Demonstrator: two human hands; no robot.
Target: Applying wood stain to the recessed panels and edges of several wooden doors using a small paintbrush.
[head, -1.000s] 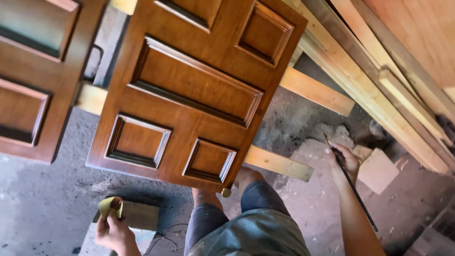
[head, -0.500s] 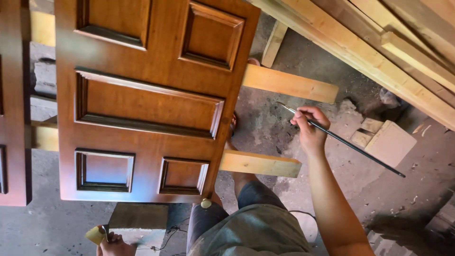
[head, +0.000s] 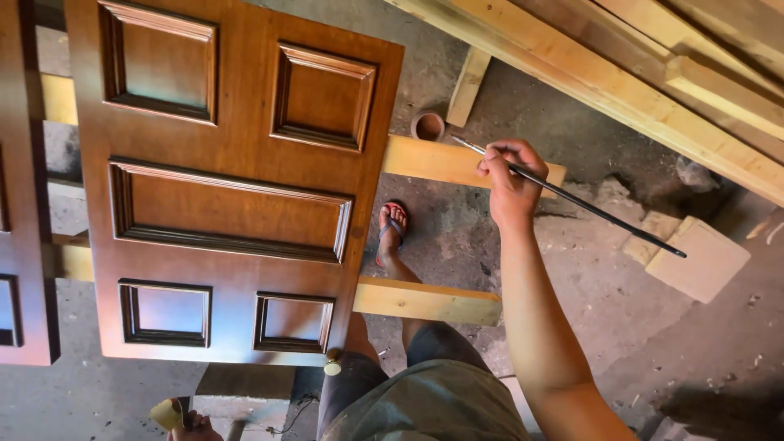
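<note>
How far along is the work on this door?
The panelled door already looks evenly brown and glossy across every panel, lying on wooden beams. The right hand holds a thin long brush away from it; the left hand grips something yellowish. What is left cannot be told.

The door [head: 229, 188] lies on two beams [head: 433, 300]. Right of the door, a hand [head: 510, 175] holds a thin rod [head: 572, 196]. A small pot [head: 427, 126] sits behind the farther beam; below the door's near edge, seemingly, another hand [head: 192, 425].
</note>
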